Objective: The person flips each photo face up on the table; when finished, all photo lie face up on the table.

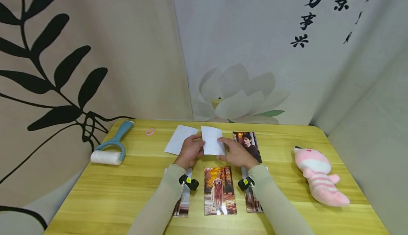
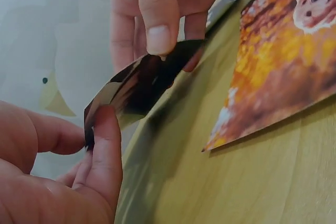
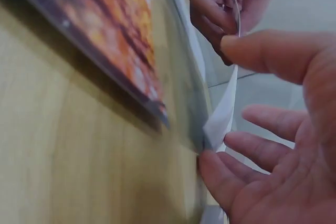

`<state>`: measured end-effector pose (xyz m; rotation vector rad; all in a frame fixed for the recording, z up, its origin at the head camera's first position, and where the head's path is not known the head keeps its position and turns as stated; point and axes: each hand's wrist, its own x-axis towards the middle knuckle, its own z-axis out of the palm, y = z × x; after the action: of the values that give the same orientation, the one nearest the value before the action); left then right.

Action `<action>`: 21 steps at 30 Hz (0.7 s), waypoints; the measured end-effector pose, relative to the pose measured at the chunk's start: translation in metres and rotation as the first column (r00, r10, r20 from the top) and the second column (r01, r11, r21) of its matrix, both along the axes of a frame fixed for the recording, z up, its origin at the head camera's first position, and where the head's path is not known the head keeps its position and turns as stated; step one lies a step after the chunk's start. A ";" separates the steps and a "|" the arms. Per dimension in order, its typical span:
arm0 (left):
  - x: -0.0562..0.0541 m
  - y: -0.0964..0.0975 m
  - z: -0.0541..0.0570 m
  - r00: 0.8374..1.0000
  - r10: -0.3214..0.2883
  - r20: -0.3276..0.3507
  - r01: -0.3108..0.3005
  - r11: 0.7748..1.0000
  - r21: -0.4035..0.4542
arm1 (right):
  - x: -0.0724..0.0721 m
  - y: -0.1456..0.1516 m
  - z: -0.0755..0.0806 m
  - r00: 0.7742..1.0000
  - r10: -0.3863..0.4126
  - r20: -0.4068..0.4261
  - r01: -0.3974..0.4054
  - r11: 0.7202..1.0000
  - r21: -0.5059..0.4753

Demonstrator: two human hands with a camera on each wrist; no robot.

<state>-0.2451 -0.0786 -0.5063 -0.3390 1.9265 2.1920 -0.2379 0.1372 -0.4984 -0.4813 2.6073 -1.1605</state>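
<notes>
A photo print (image 1: 212,141) is held up between both hands at the back middle of the table, its white back toward the head view. My left hand (image 1: 191,151) pinches its left edge, and my right hand (image 1: 237,153) holds the right edge between thumb and fingers. The left wrist view shows its dark printed side (image 2: 142,80), slightly bowed. A dog photo (image 1: 220,190) lies face up just in front of the hands. Left of the held print is a white-backed sheet (image 1: 181,139), partly behind the left hand. By the right hand lies a portrait photo (image 1: 248,144), partly covered.
Two more photos, the left one (image 1: 182,205) and the right one (image 1: 253,203), lie partly under the forearms. A lint roller (image 1: 109,153) and a pink ring (image 1: 150,131) are at the left. A pink plush toy (image 1: 320,178) lies at the right. Curtains stand behind the table.
</notes>
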 end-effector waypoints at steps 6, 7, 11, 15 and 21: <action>0.004 -0.004 0.005 1.000 -0.015 -0.016 0.015 1.000 0.010 | 0.000 0.006 0.004 0.998 -0.051 0.037 0.056 0.988 -0.141; 0.004 -0.004 0.006 1.000 -0.017 -0.014 0.017 1.000 0.015 | 0.001 0.007 0.005 0.997 -0.068 0.046 0.075 0.984 -0.161; 0.006 -0.005 0.008 0.999 -0.035 -0.026 0.037 0.998 0.047 | 0.002 0.012 0.008 0.990 -0.135 0.052 0.142 0.969 -0.201; 0.012 -0.007 0.011 0.998 -0.044 -0.037 0.047 0.996 0.074 | 0.001 0.015 0.008 0.981 -0.174 0.087 0.192 0.937 -0.292; 0.021 -0.009 0.013 0.998 -0.059 -0.033 0.061 0.994 0.095 | 0.002 0.018 0.005 0.965 -0.205 0.167 0.255 0.884 -0.392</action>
<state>-0.2239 -0.0871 -0.4936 -0.2311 1.8139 2.2532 -0.2355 0.1549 -0.4937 -0.1655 2.3603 -1.7757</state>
